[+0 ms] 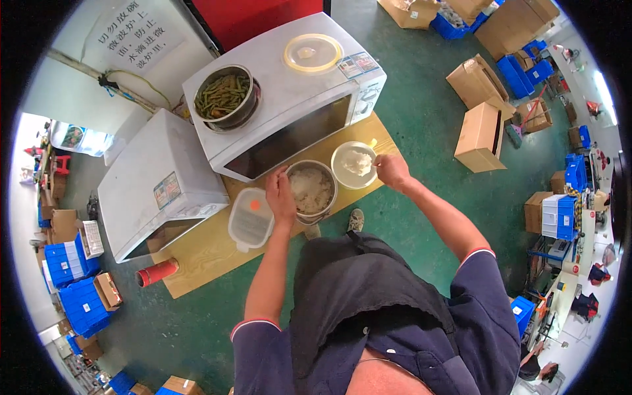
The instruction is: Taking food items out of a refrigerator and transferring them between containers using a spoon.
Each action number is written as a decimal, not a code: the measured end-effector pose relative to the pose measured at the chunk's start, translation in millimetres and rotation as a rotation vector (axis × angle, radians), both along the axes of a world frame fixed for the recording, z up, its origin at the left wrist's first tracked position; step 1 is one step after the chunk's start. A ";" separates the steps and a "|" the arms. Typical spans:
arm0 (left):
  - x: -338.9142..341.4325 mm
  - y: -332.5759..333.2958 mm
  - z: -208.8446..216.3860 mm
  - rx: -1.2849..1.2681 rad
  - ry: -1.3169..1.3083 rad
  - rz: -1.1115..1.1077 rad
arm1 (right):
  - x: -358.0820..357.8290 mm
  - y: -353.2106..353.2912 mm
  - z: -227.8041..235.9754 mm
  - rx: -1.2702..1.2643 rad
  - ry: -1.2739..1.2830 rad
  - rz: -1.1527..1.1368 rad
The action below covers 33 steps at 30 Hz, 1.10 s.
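left hand: my fingers curled over the near rim of the round steel pot of white rice, gripping it.
right hand: my fingers closed on the edge of the round white bowl holding a scoop of rice.
pot position: on the pale wooden table, in front of the white microwave oven, just left of the bowl.
beside left hand: clear lidded plastic food box, close by.
on the microwave: steel bowl of green beans; round clear lid.
further left: second white microwave.
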State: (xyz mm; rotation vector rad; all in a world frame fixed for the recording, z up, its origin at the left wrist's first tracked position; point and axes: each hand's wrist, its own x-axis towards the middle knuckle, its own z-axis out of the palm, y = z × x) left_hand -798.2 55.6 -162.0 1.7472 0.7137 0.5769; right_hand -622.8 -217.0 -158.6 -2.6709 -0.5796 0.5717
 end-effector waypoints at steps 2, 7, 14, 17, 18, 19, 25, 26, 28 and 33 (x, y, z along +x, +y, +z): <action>0.6 2.2 -3.1 -0.021 0.029 -0.002 | -7.3 6.2 0.8 -0.113 -0.124 0.001; 2.5 -0.1 -2.3 -0.022 -0.016 -0.041 | -3.5 -2.9 0.9 -0.110 -0.166 0.006; -0.9 5.0 -6.1 -0.006 -0.011 -0.041 | -4.6 -13.8 27.0 -0.023 -0.103 -0.073; 0.2 3.9 -6.9 -0.015 -0.005 -0.050 | -1.8 -19.6 44.3 0.169 0.102 -0.148; 0.5 3.4 -6.4 -0.011 -0.001 -0.042 | -4.4 -14.0 58.8 0.171 0.107 -0.140; -0.6 2.3 -4.5 0.019 -0.010 -0.010 | -10.3 -6.3 80.2 0.255 0.243 -0.160; 0.0 1.5 -6.1 -0.067 -0.018 0.021 | -54.6 39.0 138.5 0.381 0.420 0.006; -1.1 2.9 -11.2 -0.016 -0.034 0.026 | -60.2 47.1 132.6 0.396 0.336 0.131; 2.3 -1.1 -5.7 -0.059 -0.048 0.004 | -65.9 60.7 112.8 0.281 0.148 0.291; 0.4 2.2 -6.8 -0.035 -0.087 0.015 | -77.8 112.2 117.7 -0.166 -0.048 0.655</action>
